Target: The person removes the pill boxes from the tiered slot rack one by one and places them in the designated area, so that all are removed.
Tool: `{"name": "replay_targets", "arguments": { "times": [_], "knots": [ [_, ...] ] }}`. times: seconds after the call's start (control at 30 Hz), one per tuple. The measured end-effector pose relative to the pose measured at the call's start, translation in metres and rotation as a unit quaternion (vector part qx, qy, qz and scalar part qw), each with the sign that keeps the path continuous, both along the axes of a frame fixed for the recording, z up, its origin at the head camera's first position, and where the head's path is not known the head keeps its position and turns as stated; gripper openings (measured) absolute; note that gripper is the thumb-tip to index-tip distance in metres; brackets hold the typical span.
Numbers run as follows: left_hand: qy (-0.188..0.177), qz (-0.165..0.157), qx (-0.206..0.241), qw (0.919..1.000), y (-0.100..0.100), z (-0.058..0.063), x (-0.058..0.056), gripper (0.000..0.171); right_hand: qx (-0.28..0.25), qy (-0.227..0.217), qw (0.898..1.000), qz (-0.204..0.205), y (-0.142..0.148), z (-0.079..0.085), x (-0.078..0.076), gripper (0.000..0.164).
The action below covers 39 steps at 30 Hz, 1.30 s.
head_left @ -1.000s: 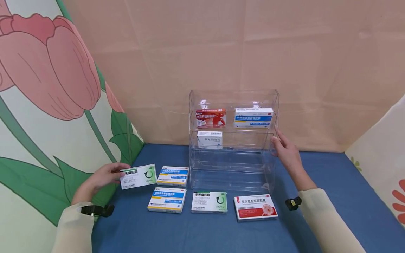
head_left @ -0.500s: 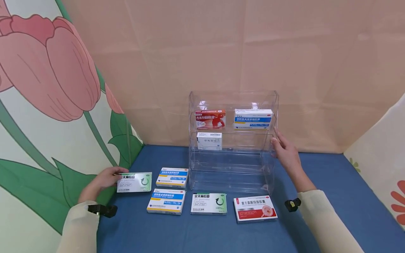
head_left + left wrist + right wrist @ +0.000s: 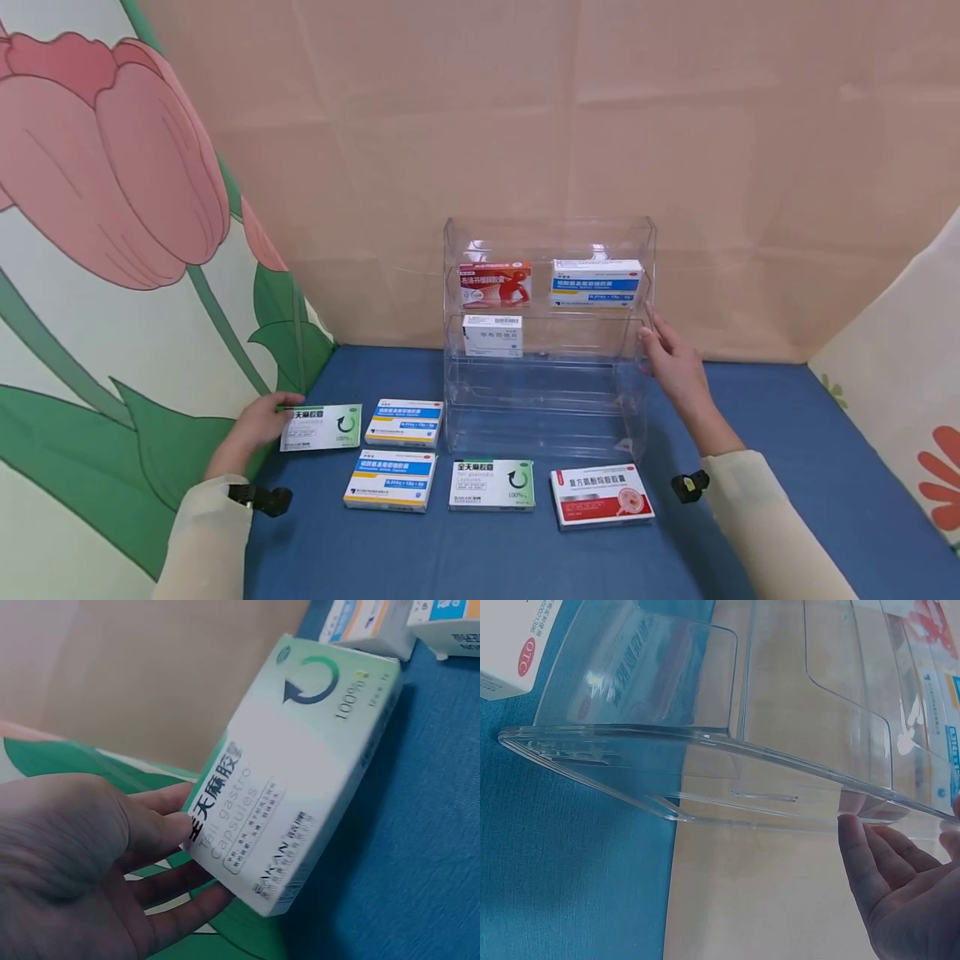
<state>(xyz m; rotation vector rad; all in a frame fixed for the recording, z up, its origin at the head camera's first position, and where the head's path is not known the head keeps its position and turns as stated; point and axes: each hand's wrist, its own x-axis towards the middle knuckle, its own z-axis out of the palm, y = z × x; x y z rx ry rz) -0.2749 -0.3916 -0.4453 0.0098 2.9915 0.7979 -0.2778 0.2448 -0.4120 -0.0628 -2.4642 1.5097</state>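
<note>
My left hand [image 3: 258,421] pinches the left end of a green-and-white medicine box [image 3: 300,772], thumb on its printed face and fingers behind. Blue cloth shows under the box in the left wrist view, with a shadow beside it. A clear tiered display rack [image 3: 546,429] stands at the back centre. Against its right side rests my right hand [image 3: 678,367], fingertips touching the clear panel in the right wrist view. On the rack sit a red box [image 3: 495,285], a blue-and-white box [image 3: 596,283] and a smaller white box [image 3: 492,336] one tier lower.
Two blue-and-white boxes [image 3: 405,422] lie left of the rack, one nearer than the other. In front of it lie another green-and-white box [image 3: 492,485] and a red-and-white box [image 3: 602,497]. A blue cloth [image 3: 480,558] covers the table; a beige backdrop [image 3: 450,125] hangs behind.
My left hand has lowered the green-and-white box a little, and its tilt has levelled out. The left forearm has shifted right. My right hand stays at the rack's side.
</note>
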Motion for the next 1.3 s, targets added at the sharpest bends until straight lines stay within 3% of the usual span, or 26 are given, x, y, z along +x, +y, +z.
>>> {"name": "replay_targets", "arguments": {
  "times": [0.13, 0.33, 0.63, 1.0, 1.3],
  "knots": [
    [0.016, 0.006, -0.006, 0.9998, 0.005, -0.001, 0.001, 0.034, 0.001, 0.002, 1.000, 0.000, -0.001, 0.000, 0.000, 0.056],
    [0.058, -0.018, -0.010, 0.9981, 0.027, 0.006, 0.003, 0.033, -0.004, -0.003, 1.000, -0.003, -0.001, 0.001, 0.001, 0.057],
    [0.106, -0.036, 0.018, 0.9936, 0.079, 0.037, 0.000, 0.040, -0.004, 0.003, 1.000, 0.000, -0.001, 0.000, 0.000, 0.055],
    [0.153, -0.089, 0.076, 0.9813, 0.140, 0.072, 0.004, 0.047, -0.005, -0.005, 1.000, 0.000, -0.001, 0.001, 0.001, 0.056],
    [0.172, -0.121, 0.086, 0.9739, 0.174, 0.089, 0.002, 0.048, -0.009, -0.008, 1.000, 0.001, 0.000, 0.003, 0.001, 0.057]
  ]
}}
